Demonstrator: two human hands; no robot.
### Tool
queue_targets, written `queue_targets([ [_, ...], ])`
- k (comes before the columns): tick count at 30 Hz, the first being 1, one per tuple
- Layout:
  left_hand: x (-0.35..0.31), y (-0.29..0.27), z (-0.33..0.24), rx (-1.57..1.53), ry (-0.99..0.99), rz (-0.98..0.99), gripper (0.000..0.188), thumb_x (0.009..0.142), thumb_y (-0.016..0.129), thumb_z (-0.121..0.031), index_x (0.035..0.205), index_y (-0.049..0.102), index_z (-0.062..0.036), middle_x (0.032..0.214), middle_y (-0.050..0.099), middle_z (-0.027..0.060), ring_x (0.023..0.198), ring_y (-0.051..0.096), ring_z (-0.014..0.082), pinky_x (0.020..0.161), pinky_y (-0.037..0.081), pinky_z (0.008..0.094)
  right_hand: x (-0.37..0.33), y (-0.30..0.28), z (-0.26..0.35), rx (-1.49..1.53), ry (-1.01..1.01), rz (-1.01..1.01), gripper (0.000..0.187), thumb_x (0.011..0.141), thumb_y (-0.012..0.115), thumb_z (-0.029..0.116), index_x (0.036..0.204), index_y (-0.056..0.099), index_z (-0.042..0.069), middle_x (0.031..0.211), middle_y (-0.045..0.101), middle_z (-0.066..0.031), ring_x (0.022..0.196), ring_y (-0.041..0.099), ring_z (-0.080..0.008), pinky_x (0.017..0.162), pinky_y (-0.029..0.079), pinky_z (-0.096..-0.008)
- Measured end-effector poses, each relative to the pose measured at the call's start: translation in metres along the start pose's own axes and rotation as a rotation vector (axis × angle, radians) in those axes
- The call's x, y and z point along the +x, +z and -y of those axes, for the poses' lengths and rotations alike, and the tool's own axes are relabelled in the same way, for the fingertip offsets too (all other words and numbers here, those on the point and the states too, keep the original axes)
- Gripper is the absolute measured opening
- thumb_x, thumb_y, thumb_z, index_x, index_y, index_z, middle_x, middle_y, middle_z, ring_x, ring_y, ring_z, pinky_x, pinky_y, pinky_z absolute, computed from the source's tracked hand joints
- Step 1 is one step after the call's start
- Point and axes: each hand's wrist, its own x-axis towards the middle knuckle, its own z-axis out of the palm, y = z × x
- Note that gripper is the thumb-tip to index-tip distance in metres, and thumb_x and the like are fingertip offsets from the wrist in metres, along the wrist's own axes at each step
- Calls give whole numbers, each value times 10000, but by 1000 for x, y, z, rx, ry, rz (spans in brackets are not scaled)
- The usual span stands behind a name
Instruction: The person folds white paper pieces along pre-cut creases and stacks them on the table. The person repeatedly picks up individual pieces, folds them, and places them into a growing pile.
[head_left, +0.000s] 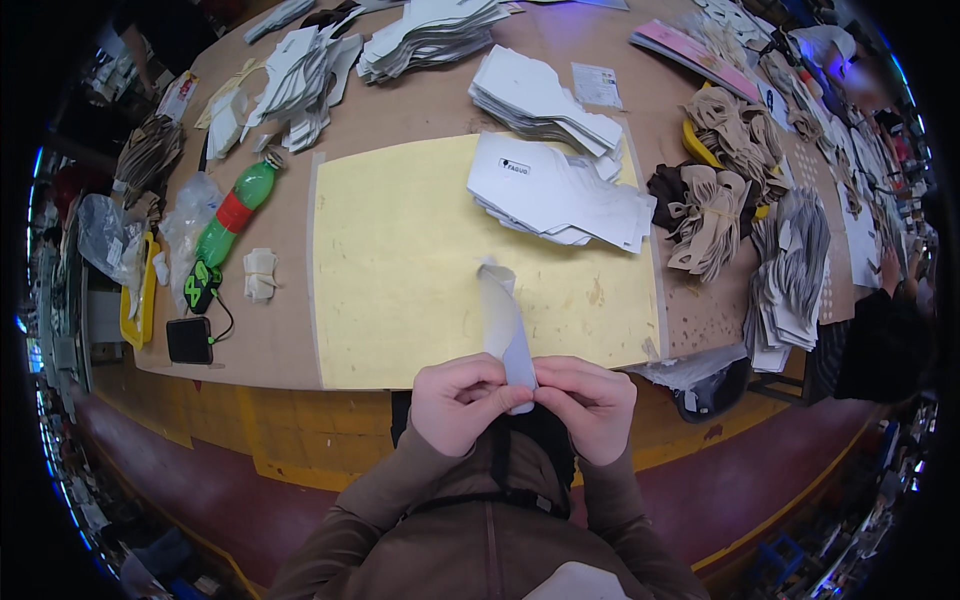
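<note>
Both my hands meet at the table's near edge, pinching one thin white cut piece (508, 335) between them. My left hand (456, 400) grips its near left edge with thumb and fingers. On the opposite edge, the fingers of my right hand (590, 405) are closed in a pinch. The piece curls upward and away from me over a yellow sheet (400, 280). Whether it is leather or fabric I cannot tell. Beyond it lies a stack of white cut pieces (550, 190), the top one bearing a small black printed mark.
More white stacks (540, 95) lie farther back. At left are a green bottle (238, 208), a black phone (189, 340) with a cable, a yellow tray (140, 300) and a small tied white bundle (260, 275). Beige bundles (712, 215) and grey strips (790, 270) sit at right, near another person's sleeve.
</note>
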Motion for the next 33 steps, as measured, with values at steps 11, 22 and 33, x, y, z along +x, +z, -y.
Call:
queue_targets([
  [11,14,8,20,353,56,-92,130,892,742,-41,933,707,77,791,716,102,672,694,109,607,556,212,-3,12,-31,-135,136,-291,59,898,646,-72,936,688,-90,900,713,-108,837,701,-126,729,575,-229],
  [22,-3,-52,16,333,-30,-129,85,871,707,-43,888,696,40,792,701,104,747,668,122,649,520,247,-1,-26,-62,-62,182,-383,106,948,610,-26,988,660,-110,944,698,-93,807,683,-125,752,553,-242],
  [33,-33,-92,-36,660,824,-9,303,724,759,-147,521,557,-47,812,735,96,1014,686,290,1133,303,515,34,-64,-13,-545,-29,9,104,936,608,-7,1026,650,-39,988,676,-117,882,664,-190,789,513,-283],
])
